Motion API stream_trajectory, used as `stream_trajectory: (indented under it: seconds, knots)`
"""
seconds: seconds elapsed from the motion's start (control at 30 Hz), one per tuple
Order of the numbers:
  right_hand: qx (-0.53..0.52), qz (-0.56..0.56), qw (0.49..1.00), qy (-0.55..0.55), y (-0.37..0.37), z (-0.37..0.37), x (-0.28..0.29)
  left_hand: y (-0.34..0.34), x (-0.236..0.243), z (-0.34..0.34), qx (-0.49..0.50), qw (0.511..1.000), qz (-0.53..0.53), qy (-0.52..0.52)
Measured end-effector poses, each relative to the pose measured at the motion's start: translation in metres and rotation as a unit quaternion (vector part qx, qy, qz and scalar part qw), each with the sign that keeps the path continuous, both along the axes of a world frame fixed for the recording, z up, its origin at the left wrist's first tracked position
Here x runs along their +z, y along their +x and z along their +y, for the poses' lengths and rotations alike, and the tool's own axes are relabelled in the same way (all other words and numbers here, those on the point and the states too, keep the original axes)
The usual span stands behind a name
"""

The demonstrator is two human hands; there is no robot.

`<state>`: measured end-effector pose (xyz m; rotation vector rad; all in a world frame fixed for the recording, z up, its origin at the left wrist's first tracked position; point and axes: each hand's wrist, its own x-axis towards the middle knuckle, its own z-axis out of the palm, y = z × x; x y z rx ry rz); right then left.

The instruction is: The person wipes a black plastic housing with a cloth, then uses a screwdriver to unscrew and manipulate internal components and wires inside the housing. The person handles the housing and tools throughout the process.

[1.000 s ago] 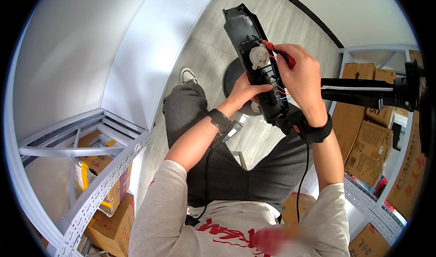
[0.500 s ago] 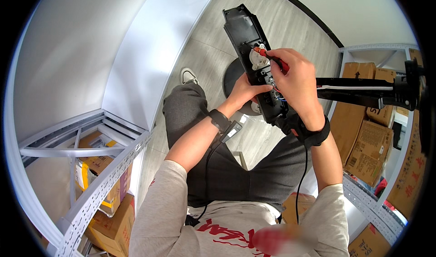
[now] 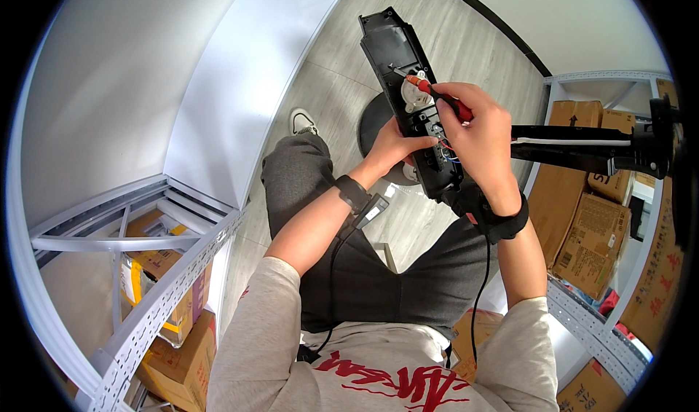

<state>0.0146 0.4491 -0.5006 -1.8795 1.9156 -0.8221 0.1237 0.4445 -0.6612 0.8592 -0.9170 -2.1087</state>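
Note:
My left hand (image 3: 395, 150) is closed around the near half of a long black plastic housing (image 3: 393, 42), its thumb lying across the open side. Inside the housing sit a round whitish part (image 3: 415, 100) and several thin red and blue wires (image 3: 448, 152). My right hand (image 3: 477, 131) grips a screwdriver (image 3: 455, 104) with a red and black handle. The screwdriver's metal shaft points up and left, over the housing just beyond the round part. Whether its tip touches a screw is too small to tell.
A black arm-like piece (image 3: 575, 144) extends right from beside my right wrist. Below the housing stands a round black stool-like object (image 3: 373, 124). Metal shelves hold cardboard boxes (image 3: 593, 244) on the right and more boxes (image 3: 178, 361) at lower left. A white panel (image 3: 226, 84) rises at left.
My right hand and the screwdriver have shifted slightly right and down, and more of the metal shaft shows. The left hand and the housing have hardly moved.

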Motion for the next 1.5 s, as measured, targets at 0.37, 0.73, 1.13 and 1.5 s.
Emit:
stream_trajectory:
  seconds: [0.37,0.73,1.13,1.5]
  knots:
    - [-0.082,-0.126,0.984,0.093,-0.052,0.055,-0.003,0.006,0.011,-0.007,-0.031,0.999,0.034,0.021]
    - [-0.149,-0.253,0.941,0.17,-0.071,0.095,-0.016,0.006,0.009,-0.004,-0.026,0.999,-0.021,0.013]
    - [-0.16,-0.26,0.934,0.184,-0.077,0.1,-0.021,0.004,0.004,-0.003,-0.015,1.0,0.002,0.015]
    - [-0.16,-0.255,0.937,0.176,-0.072,0.101,-0.014,0.004,0.004,-0.004,-0.015,1.0,-0.015,0.015]
